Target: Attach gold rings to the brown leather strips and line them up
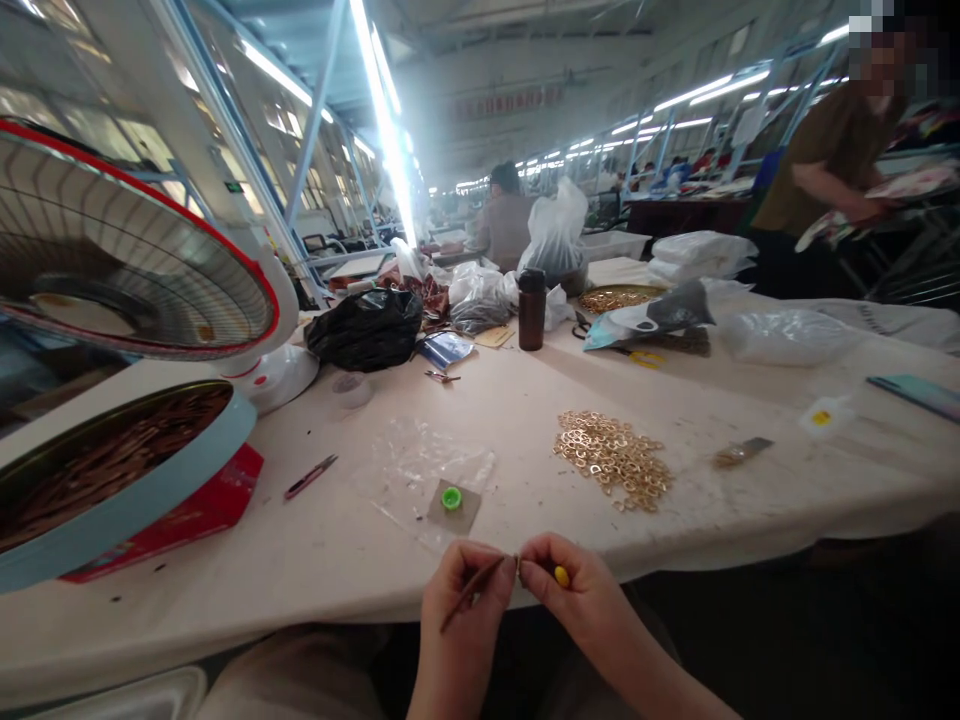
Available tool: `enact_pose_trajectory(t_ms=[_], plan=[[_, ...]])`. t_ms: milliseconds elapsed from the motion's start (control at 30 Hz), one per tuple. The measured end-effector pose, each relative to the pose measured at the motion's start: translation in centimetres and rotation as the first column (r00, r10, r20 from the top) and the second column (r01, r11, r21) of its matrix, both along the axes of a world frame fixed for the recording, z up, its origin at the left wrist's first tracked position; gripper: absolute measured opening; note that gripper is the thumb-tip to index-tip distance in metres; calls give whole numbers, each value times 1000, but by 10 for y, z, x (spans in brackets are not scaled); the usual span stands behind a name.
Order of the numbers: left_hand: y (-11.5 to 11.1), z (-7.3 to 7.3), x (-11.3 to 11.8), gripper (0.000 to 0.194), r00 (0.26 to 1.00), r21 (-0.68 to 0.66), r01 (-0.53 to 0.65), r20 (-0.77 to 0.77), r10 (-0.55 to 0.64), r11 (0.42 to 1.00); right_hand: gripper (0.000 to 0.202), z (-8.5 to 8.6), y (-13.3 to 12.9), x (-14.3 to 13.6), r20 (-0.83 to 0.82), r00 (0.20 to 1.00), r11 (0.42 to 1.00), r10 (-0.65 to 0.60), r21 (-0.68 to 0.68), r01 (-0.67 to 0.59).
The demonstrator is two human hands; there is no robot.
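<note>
- The left hand (491,597) pinches a slim brown strip (469,592) between thumb and forefinger, at the middle of the counter (360,570)'s near edge; the strip's free end slants down and outward across the hand, so a grip close to the working end probably gives the best control.
- The right hand (581,585) is curled around a yellow-ended implement (561,576), its thumb and forefinger pressed together and meeting the left fingertips; what lies in that pinch is too small to tell; a light, steady hold should avoid bending the strip.
- Both hands work low, right at the near edge; a little further in over the counter, a dropped piece would likely land on the cloth rather than in the lap.
- D-shaped gold rings (611,458) lie in a loose pile right of centre, back from the near edge; sleeves are best held clear of them.
- A round tray (161,500) of brown strips stands at the left end; thread snips (311,477) lie between it and a clear plastic bag (405,460), within easy reach.
</note>
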State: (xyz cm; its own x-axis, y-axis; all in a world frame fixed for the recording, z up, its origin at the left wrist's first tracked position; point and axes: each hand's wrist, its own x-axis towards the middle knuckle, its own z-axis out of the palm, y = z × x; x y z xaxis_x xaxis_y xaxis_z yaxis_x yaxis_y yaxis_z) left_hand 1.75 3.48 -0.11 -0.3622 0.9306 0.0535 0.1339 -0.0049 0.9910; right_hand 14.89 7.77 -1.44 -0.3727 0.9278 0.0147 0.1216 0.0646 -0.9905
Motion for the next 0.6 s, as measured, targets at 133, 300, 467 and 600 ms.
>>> enact_pose_trajectory(t_ms=[133,300,467,600], plan=[[-2,5,-1,20,994,-134,50,103,-36,990,16,3,-4,3,48,999,996,-12,89,8],[-4,15,3,21,996,-173,83,50,-75,981,13,7,-8,6,45,999,995,21,99,-26],[-8,15,5,14,998,-132,64,-5,-66,989,22,12,-6,8,-100,984,978,146,-134,-158],[-13,6,3,10,990,-92,79,-108,-89,993,21,8,-6,2,-81,989,976,123,-168,-135]])
